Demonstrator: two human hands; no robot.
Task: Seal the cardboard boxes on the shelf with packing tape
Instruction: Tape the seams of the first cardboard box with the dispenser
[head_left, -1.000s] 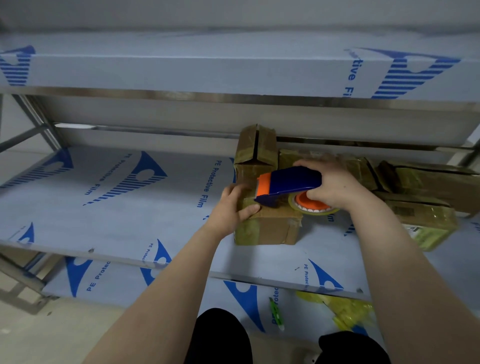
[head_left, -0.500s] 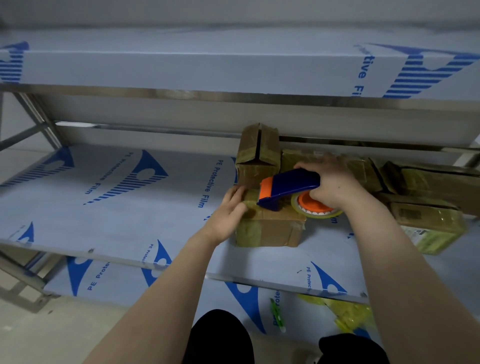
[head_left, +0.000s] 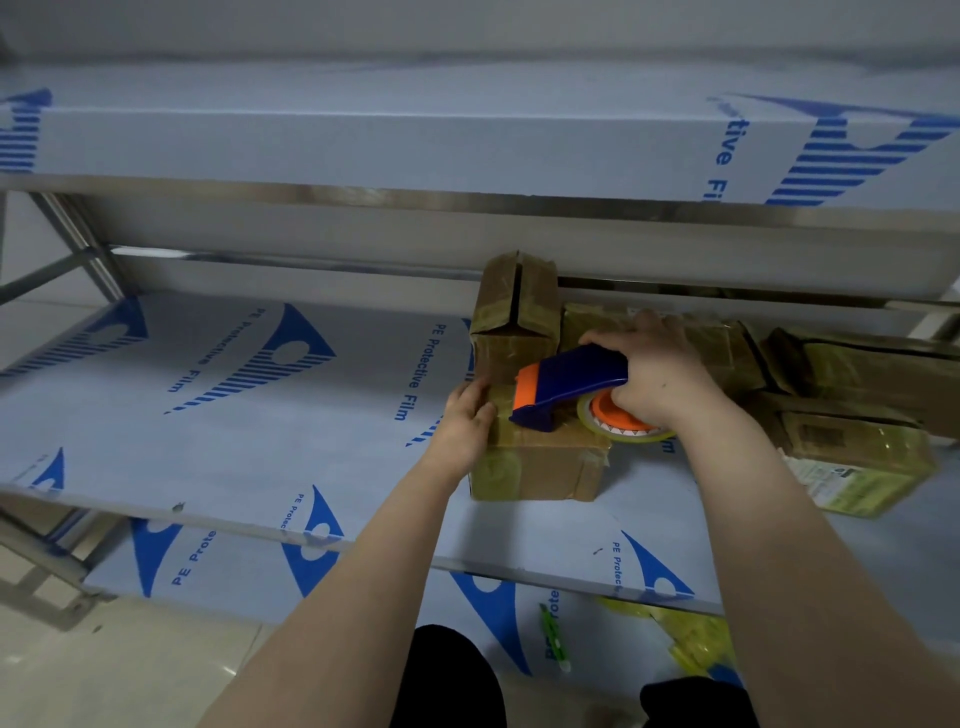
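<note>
We press our left hand (head_left: 465, 421) flat on the box (head_left: 540, 462), grip the tape dispenser (head_left: 569, 387) in our right hand (head_left: 657, 376), and want firm, level pressure across its top.

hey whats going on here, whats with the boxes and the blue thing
A person is taping a cardboard box shut on the middle shelf. Their right hand grips a blue and orange tape dispenser with its front end down on the box top. The left hand presses flat on the box's left top edge to steady it. More taped boxes lie to the right, and an upright box behind shows an open gap between its flaps.
</note>
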